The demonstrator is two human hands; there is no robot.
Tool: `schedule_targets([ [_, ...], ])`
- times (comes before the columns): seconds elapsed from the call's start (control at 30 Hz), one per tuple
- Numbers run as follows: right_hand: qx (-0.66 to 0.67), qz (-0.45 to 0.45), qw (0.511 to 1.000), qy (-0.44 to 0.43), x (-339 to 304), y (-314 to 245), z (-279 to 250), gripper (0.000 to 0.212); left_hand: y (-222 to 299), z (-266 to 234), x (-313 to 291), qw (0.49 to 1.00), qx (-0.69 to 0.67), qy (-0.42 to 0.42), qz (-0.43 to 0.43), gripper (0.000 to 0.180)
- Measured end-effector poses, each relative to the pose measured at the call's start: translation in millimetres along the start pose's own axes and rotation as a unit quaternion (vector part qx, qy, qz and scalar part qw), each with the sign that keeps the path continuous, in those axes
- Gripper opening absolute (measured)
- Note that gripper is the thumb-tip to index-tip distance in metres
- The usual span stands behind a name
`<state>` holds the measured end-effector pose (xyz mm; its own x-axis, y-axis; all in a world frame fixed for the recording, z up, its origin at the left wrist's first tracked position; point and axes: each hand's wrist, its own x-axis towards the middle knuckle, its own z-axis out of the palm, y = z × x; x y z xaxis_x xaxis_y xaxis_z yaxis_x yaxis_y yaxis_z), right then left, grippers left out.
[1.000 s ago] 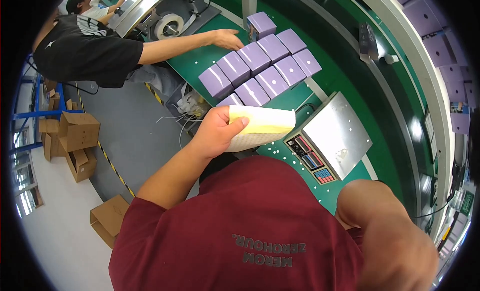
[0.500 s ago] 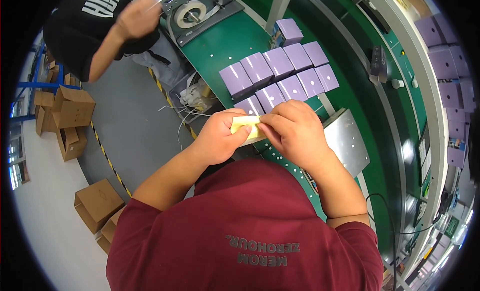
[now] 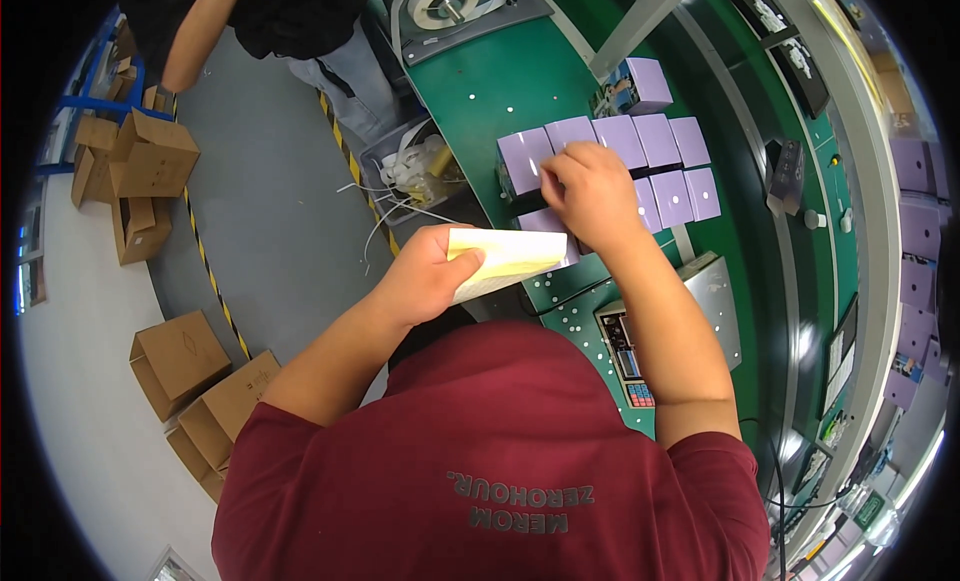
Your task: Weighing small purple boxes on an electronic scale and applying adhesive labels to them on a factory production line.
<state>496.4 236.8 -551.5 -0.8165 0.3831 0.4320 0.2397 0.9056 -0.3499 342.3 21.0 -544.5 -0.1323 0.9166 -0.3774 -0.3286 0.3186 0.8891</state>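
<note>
My left hand (image 3: 428, 277) grips a stack of pale yellow sheets (image 3: 515, 253), thumb on top and fingers underneath. My right hand (image 3: 592, 196) is over the near-left part of two rows of purple boxes (image 3: 619, 141), partly covering them. Its fingers are curled together; whatever they pinch, if anything, is too small or hidden to make out. A white round dot shows on some near-row boxes, such as the box at the right end (image 3: 704, 193).
A metal scale (image 3: 628, 356) with a keypad lies right of my body on the green table (image 3: 480, 76). Another purple box (image 3: 650, 86) stands behind the rows. A bin of scraps (image 3: 415, 171) is at the table's left edge. Cardboard boxes (image 3: 180, 361) stand left; a co-worker (image 3: 300, 21) is ahead.
My right hand has left the yellow sheets and moved forward and right over the purple boxes. My left hand still holds the sheets, now more exposed. The view has shifted.
</note>
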Motion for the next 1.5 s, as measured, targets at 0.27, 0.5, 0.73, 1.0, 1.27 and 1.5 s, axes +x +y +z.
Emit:
schedule_targets([
  [0.27, -0.01, 0.0, 0.999, -0.046, 5.4, 11.4, 1.6, 0.008, 5.7, -12.9, -2.6, 0.988, -0.151, 0.009, -0.045, 0.025],
  [0.5, 0.081, 0.007, 0.996, -0.031, -22.3, -53.4, -61.8, 0.014, 8.2, 5.5, 11.4, 0.996, -0.087, -0.032, -0.013, 0.022],
  [0.73, 0.078, -0.002, 0.997, -0.018, -45.5, -52.6, -71.6, 0.019, 20.3, 29.6, 16.8, 0.994, 0.042, -0.099, 0.023, 0.015],
  [1.0, 0.094, -0.008, 0.995, -0.045, -50.3, -54.1, -78.7, 0.019, 27.7, 38.1, 12.6, 0.991, 0.092, -0.089, 0.037, 0.017],
  [1.27, 0.132, -0.005, 0.988, -0.077, -38.5, -57.7, -68.2, 0.014, 32.7, 20.2, 6.1, 0.969, 0.207, -0.096, 0.097, 0.024],
  [1.5, 0.11, -0.002, 0.993, -0.053, -27.7, -27.5, -47.7, 0.009, 20.2, 9.8, -1.7, 0.994, 0.086, -0.05, 0.044, 0.018],
])
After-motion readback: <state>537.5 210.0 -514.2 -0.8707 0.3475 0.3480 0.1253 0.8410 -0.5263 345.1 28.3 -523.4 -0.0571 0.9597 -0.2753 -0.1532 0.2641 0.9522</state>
